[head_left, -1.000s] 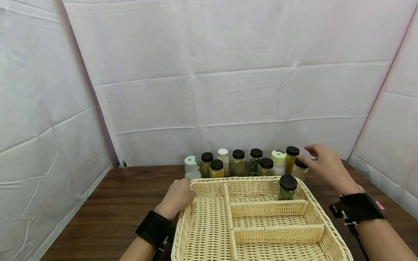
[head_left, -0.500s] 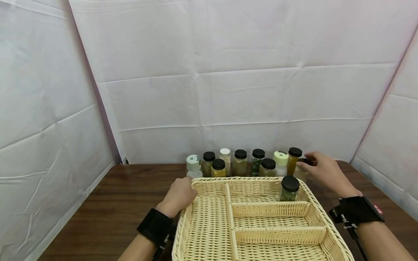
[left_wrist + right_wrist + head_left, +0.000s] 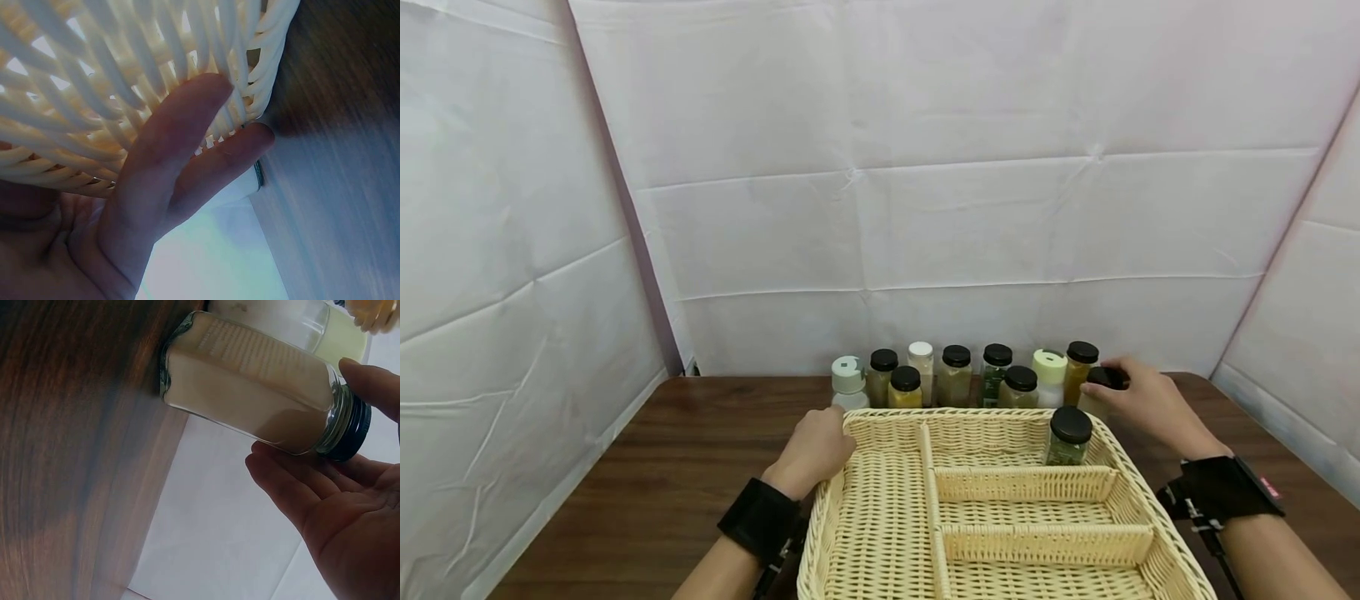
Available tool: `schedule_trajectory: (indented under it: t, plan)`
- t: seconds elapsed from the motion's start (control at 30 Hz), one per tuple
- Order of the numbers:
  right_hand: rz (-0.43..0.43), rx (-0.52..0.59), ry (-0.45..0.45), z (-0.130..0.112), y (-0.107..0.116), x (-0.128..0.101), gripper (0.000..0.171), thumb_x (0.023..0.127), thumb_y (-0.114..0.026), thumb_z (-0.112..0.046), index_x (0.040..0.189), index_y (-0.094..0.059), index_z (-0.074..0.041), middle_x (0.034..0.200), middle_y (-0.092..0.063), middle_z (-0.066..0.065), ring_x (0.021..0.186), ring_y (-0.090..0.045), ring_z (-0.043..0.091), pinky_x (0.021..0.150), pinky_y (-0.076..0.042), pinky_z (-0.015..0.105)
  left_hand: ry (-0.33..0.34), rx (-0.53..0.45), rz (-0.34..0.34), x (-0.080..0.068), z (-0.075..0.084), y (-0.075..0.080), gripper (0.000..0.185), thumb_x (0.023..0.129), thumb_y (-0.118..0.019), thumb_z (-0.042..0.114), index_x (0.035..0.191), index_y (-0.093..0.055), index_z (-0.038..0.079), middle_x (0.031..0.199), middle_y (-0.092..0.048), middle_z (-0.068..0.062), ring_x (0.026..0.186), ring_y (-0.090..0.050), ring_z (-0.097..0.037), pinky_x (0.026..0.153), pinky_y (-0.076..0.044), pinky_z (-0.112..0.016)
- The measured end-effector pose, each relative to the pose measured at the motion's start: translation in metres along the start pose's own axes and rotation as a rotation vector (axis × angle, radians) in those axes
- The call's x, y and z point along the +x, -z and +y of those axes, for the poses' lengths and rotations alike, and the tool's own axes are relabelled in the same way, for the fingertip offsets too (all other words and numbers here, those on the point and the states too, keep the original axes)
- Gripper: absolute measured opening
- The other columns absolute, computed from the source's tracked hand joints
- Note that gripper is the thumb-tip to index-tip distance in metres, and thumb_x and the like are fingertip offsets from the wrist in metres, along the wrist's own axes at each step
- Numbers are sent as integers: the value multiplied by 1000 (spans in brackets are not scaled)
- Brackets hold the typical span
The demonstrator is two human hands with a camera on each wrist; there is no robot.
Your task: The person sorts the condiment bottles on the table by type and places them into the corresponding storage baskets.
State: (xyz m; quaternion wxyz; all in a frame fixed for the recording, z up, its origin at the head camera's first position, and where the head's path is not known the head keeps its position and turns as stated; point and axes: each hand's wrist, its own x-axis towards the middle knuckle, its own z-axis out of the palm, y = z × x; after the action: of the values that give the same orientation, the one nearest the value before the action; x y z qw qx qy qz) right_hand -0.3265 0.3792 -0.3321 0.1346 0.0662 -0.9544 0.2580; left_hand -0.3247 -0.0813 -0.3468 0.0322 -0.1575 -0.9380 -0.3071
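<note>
At the far left corner of the wicker basket (image 3: 820, 533), my left hand (image 3: 812, 450) grips the rim. The left wrist view shows its thumb and a finger against the woven wall (image 3: 125, 56). Beyond the basket's far right corner, my right hand (image 3: 1153, 412) holds a glass spice jar (image 3: 244, 381) of beige powder near its black lid (image 3: 350, 428), thumb on one side and fingers on the other. Whether the jar's base touches the table cannot be told. Another black-lidded jar (image 3: 1067, 437), with green contents, stands in the basket's far right compartment.
Several spice jars line the table behind the basket, among them a pale green-capped one (image 3: 848, 383), a yellow one (image 3: 906, 388), a white-capped one (image 3: 921, 367) and a light-yellow-capped one (image 3: 1049, 375). White cloth (image 3: 962, 208) hangs behind the dark wooden table (image 3: 700, 467).
My right hand has moved down and inward onto the beige-powder jar and taken hold of it near its lid. My left hand has stayed on the basket rim.
</note>
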Motion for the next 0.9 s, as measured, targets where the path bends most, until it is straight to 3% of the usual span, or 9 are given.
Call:
schedule_trajectory:
  t: [0.5,0.9]
  plan:
    - [23,4,15,2,-3,-1,68,107,-67,-41,143,-49,13,121,-61,32,95,-65,35,74,-49,45,9,11,-4,0,1,0,15,94,-61,-4,108,-64,-9,78,-55,-10,68,-55,-22,61,-46,-33]
    - [19,15,0,-2,-3,-5,72,108,-62,-46,147,-45,11,128,-57,34,107,-60,46,81,-49,51,-17,8,9,1,0,-1,16,92,-61,-6,107,-64,-10,77,-56,-10,66,-54,-22,60,-45,-33]
